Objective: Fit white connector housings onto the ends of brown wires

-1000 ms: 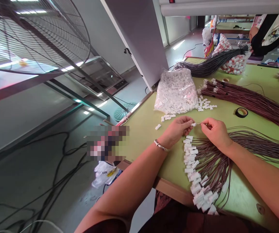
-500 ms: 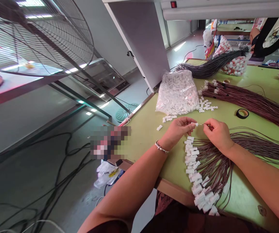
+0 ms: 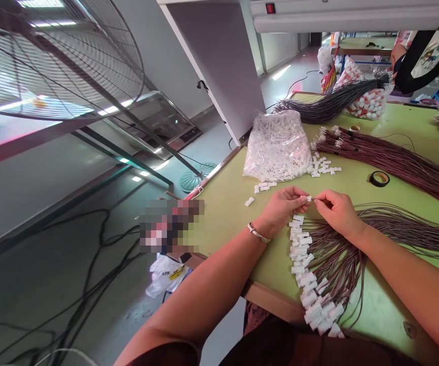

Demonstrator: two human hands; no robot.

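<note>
On the counter (image 3: 223, 223) nearest us, wired connectors (image 3: 308, 280) lie rowed, probably against tangling. Beyond, fingers of the left hand (image 3: 283, 207) pinch a single connector (image 3: 309, 199), those of the right hand (image 3: 337, 211) a wire (image 3: 314, 200) at it, gripped short for control, we'd guess; farther, loose connectors (image 3: 315, 173), bag (image 3: 276, 145).

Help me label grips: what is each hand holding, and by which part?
Left hand: white connector, by the end away from the wire. Right hand: that wire, close to the connector.
</note>
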